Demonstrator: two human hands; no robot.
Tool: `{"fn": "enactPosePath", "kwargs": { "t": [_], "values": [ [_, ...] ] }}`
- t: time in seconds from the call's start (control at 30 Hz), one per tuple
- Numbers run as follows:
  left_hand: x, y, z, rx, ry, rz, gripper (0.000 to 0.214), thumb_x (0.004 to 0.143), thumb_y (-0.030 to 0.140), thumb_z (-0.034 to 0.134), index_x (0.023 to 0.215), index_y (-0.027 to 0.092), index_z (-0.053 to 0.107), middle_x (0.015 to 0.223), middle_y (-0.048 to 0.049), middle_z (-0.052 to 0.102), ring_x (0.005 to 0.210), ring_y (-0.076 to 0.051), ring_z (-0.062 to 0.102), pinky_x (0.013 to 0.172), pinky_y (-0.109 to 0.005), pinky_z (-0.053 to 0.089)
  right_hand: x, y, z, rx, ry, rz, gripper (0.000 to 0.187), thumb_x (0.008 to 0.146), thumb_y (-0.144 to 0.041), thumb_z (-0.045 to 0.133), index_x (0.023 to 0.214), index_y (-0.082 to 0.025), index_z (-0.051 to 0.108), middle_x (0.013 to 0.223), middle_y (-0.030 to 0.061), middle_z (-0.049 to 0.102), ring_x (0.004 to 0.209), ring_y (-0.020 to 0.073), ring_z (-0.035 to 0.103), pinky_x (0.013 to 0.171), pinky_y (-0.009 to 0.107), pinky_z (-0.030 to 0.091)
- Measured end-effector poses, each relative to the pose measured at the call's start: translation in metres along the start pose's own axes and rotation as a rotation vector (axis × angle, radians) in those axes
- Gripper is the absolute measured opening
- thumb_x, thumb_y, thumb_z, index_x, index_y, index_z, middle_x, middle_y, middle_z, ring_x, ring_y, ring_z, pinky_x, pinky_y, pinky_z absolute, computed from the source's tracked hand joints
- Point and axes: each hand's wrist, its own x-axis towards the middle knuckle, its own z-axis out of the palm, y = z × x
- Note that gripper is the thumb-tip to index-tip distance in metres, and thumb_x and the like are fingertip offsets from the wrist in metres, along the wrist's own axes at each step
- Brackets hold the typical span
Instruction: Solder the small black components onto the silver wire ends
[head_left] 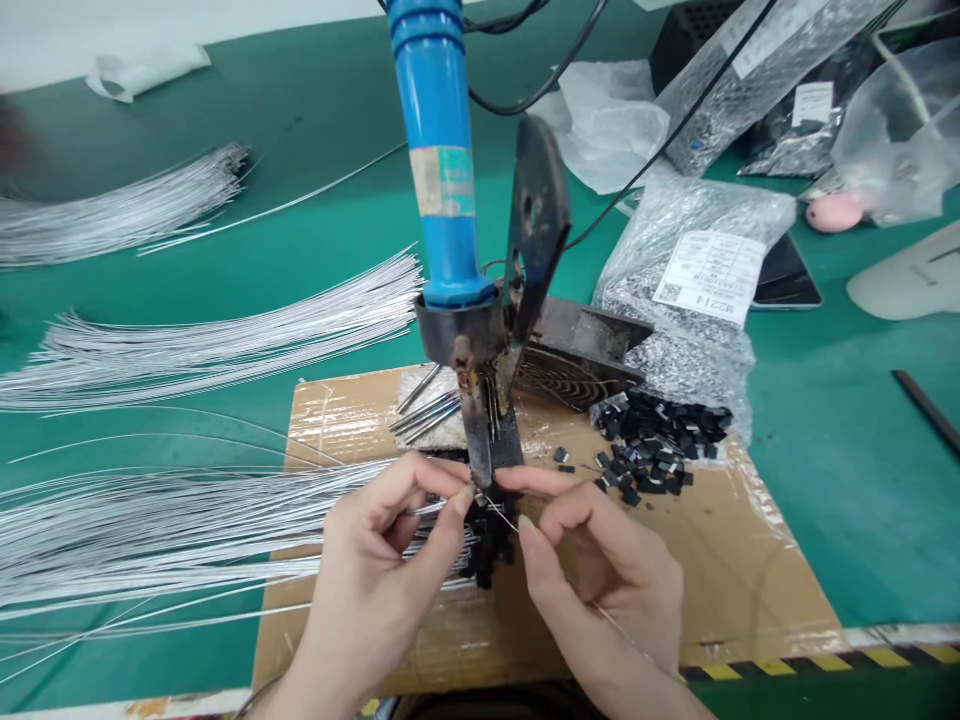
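A blue-handled soldering iron (442,170) is held upright in a dark metal stand (536,220), its tip (478,440) pointing down between my hands. My left hand (397,550) is closed, thumb and index finger pinched just below the tip; what they grip is too small and hidden to make out. In my right hand (600,560) runs a thin solder wire (504,515), passing from the thumb and fingers to the tip and trailing out across the palm. Beneath the hands, black connectors (491,550) lie at the ends of long white wires (187,530).
Cardboard (720,560) covers the work area. Loose black connectors (660,440) are heaped at right beside a labelled bubble-wrap bag (690,260). More wire bundles (247,335) lie at left. A small fan (585,345) sits behind the stand; black cables (675,130) cross the back.
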Motion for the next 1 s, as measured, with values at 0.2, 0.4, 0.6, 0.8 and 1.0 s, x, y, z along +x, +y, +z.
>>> {"fn": "enactPosePath", "kwargs": {
  "t": [0.2, 0.4, 0.6, 0.8, 1.0],
  "values": [
    [-0.0024, 0.0013, 0.0000, -0.031, 0.007, 0.005, 0.012, 0.093, 0.016, 0.071, 0.083, 0.021, 0.071, 0.080, 0.0014, 0.072, 0.073, -0.010, 0.067, 0.066, -0.013, 0.050, 0.0003, -0.0012, 0.0027, 0.001, 0.013, -0.041, 0.020, 0.095, -0.012, 0.066, 0.078, -0.022, 0.061, 0.120, 0.0057, 0.079, 0.107, 0.0193, 0.077, 0.094, 0.027, 0.056],
    [-0.0036, -0.0008, 0.0008, -0.028, 0.014, 0.032, 0.013, 0.093, 0.015, 0.071, 0.082, 0.021, 0.072, 0.082, 0.0016, 0.073, 0.073, -0.010, 0.068, 0.065, -0.012, 0.050, -0.0003, 0.0000, 0.0026, -0.010, 0.010, -0.073, 0.020, 0.096, -0.011, 0.065, 0.080, -0.022, 0.060, 0.120, 0.0051, 0.078, 0.105, 0.0181, 0.078, 0.092, 0.025, 0.056],
    [-0.0016, -0.0025, 0.0006, -0.032, 0.010, 0.044, 0.014, 0.092, 0.013, 0.071, 0.082, 0.022, 0.071, 0.082, 0.0025, 0.073, 0.075, -0.009, 0.070, 0.067, -0.011, 0.051, -0.0014, 0.0013, 0.0037, -0.003, 0.018, -0.093, 0.020, 0.095, -0.010, 0.064, 0.081, -0.022, 0.059, 0.120, 0.0028, 0.077, 0.104, 0.0163, 0.078, 0.093, 0.024, 0.055],
    [-0.0018, -0.0017, 0.0006, -0.034, 0.003, 0.057, 0.015, 0.093, 0.013, 0.070, 0.081, 0.023, 0.072, 0.082, 0.0031, 0.073, 0.075, -0.008, 0.071, 0.067, -0.010, 0.051, -0.0016, 0.0021, 0.0076, -0.020, 0.064, -0.092, 0.019, 0.094, -0.013, 0.066, 0.079, -0.022, 0.060, 0.117, 0.0035, 0.078, 0.098, 0.0155, 0.078, 0.089, 0.024, 0.056],
    [-0.0044, -0.0027, 0.0013, -0.042, 0.014, 0.062, 0.015, 0.092, 0.013, 0.072, 0.081, 0.023, 0.072, 0.086, 0.0036, 0.075, 0.075, -0.008, 0.071, 0.068, -0.009, 0.052, -0.0021, 0.0015, 0.0084, -0.008, 0.068, -0.092, 0.018, 0.094, -0.013, 0.066, 0.079, -0.022, 0.061, 0.117, 0.0026, 0.078, 0.096, 0.0141, 0.078, 0.088, 0.022, 0.056]
  ]
}}
